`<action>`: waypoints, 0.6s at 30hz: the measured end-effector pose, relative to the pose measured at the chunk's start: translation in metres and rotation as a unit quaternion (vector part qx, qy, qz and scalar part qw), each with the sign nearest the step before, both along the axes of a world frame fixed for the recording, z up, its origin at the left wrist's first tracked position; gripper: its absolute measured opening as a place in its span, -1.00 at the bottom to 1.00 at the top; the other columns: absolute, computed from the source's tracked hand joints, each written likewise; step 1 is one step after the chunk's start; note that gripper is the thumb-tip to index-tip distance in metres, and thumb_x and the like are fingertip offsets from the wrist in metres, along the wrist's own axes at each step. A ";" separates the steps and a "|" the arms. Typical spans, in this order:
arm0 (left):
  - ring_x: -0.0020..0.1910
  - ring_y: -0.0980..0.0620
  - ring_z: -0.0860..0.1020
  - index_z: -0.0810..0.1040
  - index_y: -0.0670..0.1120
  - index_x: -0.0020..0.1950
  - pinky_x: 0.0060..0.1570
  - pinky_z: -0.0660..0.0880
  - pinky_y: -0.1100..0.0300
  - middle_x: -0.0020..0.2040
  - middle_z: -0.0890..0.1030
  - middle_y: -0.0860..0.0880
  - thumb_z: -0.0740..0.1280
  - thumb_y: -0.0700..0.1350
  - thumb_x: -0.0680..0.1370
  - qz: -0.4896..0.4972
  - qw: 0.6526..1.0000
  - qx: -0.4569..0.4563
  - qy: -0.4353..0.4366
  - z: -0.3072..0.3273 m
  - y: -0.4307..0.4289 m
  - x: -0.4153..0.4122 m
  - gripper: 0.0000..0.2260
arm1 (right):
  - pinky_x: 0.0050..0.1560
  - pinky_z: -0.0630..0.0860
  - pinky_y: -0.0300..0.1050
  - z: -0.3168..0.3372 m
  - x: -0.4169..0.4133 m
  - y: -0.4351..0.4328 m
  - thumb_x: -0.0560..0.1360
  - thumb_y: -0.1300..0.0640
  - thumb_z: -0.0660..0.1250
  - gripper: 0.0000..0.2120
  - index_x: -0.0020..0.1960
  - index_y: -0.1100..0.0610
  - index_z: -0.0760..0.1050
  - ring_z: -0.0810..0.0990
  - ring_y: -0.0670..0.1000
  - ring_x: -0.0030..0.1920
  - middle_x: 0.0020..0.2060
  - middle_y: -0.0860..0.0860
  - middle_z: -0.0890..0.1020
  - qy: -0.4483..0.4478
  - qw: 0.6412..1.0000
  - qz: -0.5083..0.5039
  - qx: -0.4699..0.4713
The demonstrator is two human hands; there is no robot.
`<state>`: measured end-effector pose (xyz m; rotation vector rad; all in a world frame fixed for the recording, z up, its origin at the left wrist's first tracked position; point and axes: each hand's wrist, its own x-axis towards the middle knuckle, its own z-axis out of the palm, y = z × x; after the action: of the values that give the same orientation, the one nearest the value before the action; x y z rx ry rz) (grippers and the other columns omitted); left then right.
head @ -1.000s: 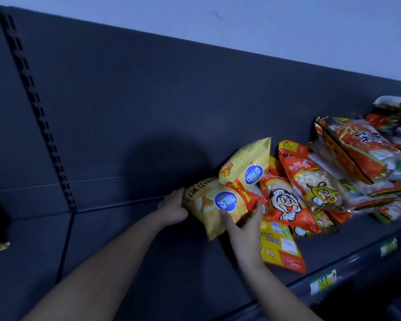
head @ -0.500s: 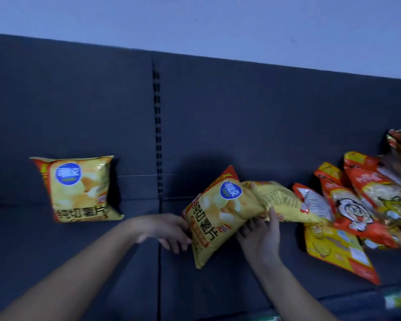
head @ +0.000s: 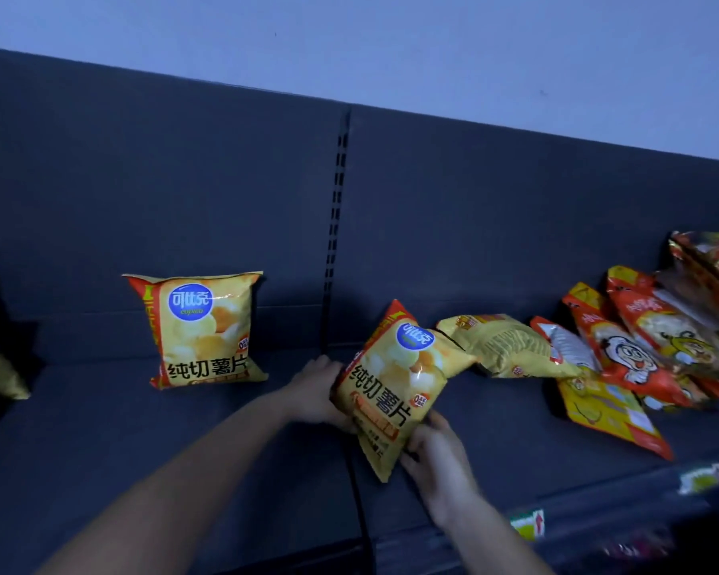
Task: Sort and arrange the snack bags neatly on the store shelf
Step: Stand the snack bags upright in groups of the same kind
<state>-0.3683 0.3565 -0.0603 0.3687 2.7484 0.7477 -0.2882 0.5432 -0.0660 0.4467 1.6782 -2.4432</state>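
On the dark shelf (head: 100, 450), centre: a tilted yellow chip bag (head: 395, 383) is gripped by both hands, left hand (head: 314, 390) at its left edge with fingertips hidden behind, right hand (head: 436, 458) clasping the lower corner. Matching bag (head: 202, 329) stands upright well left, bare shelf between. Red bag pile (head: 640, 350) at right, blurred, cut off.

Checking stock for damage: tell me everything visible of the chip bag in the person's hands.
The chip bag is glossy yellow plastic with an orange-red top corner, a round blue logo and black Chinese lettering. Puffed, it tilts clockwise over the shelf; the left hand holds its left edge, the right hand its lower end.
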 end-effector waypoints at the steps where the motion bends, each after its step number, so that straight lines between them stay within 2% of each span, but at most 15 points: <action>1: 0.17 0.03 0.28 0.34 -0.03 0.28 0.22 0.33 0.07 0.06 0.28 0.03 0.57 0.22 0.17 -0.001 1.000 -0.003 0.007 -0.003 -0.003 0.004 -0.20 | 0.04 0.54 -0.13 -0.004 0.007 -0.006 0.34 0.32 0.22 -0.46 0.31 0.08 0.32 0.57 0.04 0.10 0.12 0.09 0.60 0.065 0.994 0.033 0.085; 3: 0.17 0.00 0.39 0.36 -0.05 0.16 0.17 0.42 0.05 0.06 0.39 0.05 0.55 0.34 0.07 -0.001 1.000 0.031 -0.004 -0.009 -0.010 0.014 -0.17 | -0.09 0.52 -0.33 -0.011 0.013 -0.018 0.25 0.28 0.42 -0.29 0.30 0.01 0.20 0.55 -0.11 0.07 0.09 0.00 0.55 0.159 0.962 0.072 0.209; 4: 0.17 0.00 0.44 0.33 -0.06 0.15 0.15 0.46 0.05 0.07 0.44 0.05 0.57 0.31 0.08 0.001 0.997 0.070 -0.018 -0.010 -0.014 0.022 -0.18 | -0.11 0.51 -0.36 -0.016 0.013 -0.022 0.20 0.26 0.47 -0.23 0.28 0.00 0.17 0.55 -0.15 0.06 0.08 0.00 0.54 0.185 0.945 0.078 0.258; 6: 0.19 0.07 0.45 0.18 -0.08 0.24 0.18 0.46 0.11 0.12 0.44 0.07 0.61 0.05 0.22 0.014 0.990 0.135 -0.039 -0.011 -0.026 0.039 -0.20 | -0.12 0.49 -0.40 -0.019 0.015 -0.031 0.17 0.26 0.51 -0.20 0.26 -0.04 0.16 0.54 -0.17 0.04 0.07 -0.02 0.53 0.209 0.918 0.084 0.326; 7: 0.21 0.09 0.44 0.11 -0.07 0.31 0.21 0.45 0.12 0.16 0.42 0.08 0.60 -0.03 0.26 0.016 0.987 0.160 -0.030 -0.011 -0.033 0.047 -0.16 | -0.15 0.47 -0.43 -0.018 0.016 -0.036 0.20 0.30 0.52 -0.21 0.24 -0.07 0.16 0.54 -0.20 0.02 0.05 -0.04 0.54 0.209 0.911 0.088 0.345; 9: 0.23 0.13 0.44 0.00 0.02 0.44 0.24 0.44 0.12 0.22 0.42 0.10 0.58 -0.06 0.29 0.009 0.978 0.207 0.018 -0.009 -0.050 0.064 -0.07 | -0.18 0.45 -0.47 -0.015 0.017 -0.046 0.25 0.36 0.51 -0.20 0.25 -0.10 0.14 0.53 -0.25 -0.02 0.01 -0.09 0.55 0.219 0.901 0.100 0.360; 11: 0.24 0.22 0.44 0.05 0.19 0.44 0.24 0.43 0.22 0.25 0.43 0.18 0.55 -0.04 0.32 0.016 0.964 0.254 0.080 -0.005 -0.070 0.080 -0.12 | -0.15 0.46 -0.46 -0.010 0.013 -0.061 0.26 0.37 0.52 -0.20 0.27 -0.08 0.14 0.54 -0.30 -0.02 0.01 -0.15 0.54 0.244 0.896 0.112 0.354; 13: 0.24 0.31 0.39 0.11 0.33 0.34 0.23 0.37 0.36 0.23 0.41 0.29 0.53 -0.07 0.35 0.045 0.950 0.258 0.170 -0.001 -0.090 0.094 -0.22 | -0.11 0.45 -0.49 -0.004 0.006 -0.083 0.25 0.38 0.53 -0.23 0.22 -0.08 0.18 0.51 -0.40 -0.02 0.01 -0.18 0.51 0.281 0.888 0.126 0.341; 14: 0.25 0.31 0.38 0.14 0.35 0.33 0.24 0.36 0.36 0.23 0.41 0.30 0.52 -0.08 0.36 0.061 0.940 0.259 0.216 0.000 -0.100 0.099 -0.25 | -0.09 0.43 -0.50 -0.001 0.001 -0.094 0.25 0.37 0.54 -0.27 0.19 -0.08 0.21 0.50 -0.42 0.00 0.02 -0.20 0.50 0.300 0.882 0.138 0.335; 16: 0.26 0.21 0.42 0.25 0.25 0.32 0.25 0.40 0.17 0.25 0.46 0.18 0.52 -0.04 0.33 0.106 0.921 0.236 0.291 -0.005 -0.120 0.104 -0.33 | -0.03 0.41 -0.51 0.005 -0.008 -0.117 0.26 0.28 0.53 -0.34 0.17 -0.11 0.25 0.49 -0.39 0.06 0.05 -0.22 0.49 0.333 0.864 0.181 0.330; 18: 0.30 0.04 0.37 0.28 0.06 0.33 0.29 0.36 0.02 0.32 0.42 0.02 0.48 0.17 0.28 0.179 0.914 0.146 0.333 -0.021 -0.139 0.104 -0.30 | 0.03 0.42 -0.45 0.006 -0.017 -0.137 0.26 0.23 0.49 -0.36 0.19 -0.14 0.28 0.49 -0.31 0.12 0.08 -0.25 0.51 0.346 0.846 0.231 0.332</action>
<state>-0.2647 0.2173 -0.0810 0.1960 3.4003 1.3502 -0.3052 0.4064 -0.0603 -0.8157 2.5095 -1.6818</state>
